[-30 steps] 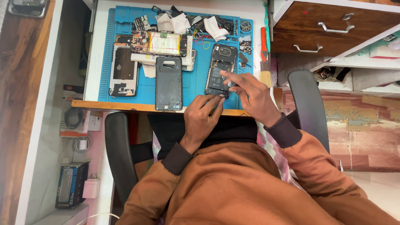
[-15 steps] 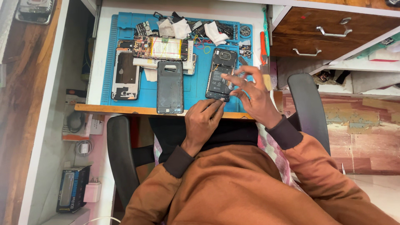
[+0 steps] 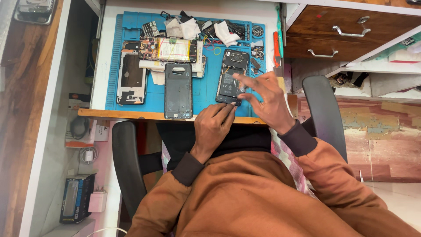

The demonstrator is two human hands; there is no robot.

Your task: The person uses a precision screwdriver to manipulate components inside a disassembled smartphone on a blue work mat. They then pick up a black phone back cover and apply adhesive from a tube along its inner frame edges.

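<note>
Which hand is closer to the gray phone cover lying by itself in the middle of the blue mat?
Left. The left hand rests at the desk edge, just right of the gray back cover. The right hand is farther right, over the opened phone.

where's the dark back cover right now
In the head view, the dark back cover lies flat on the blue mat, near the desk's front edge, left of the opened phone and the left hand.
</note>
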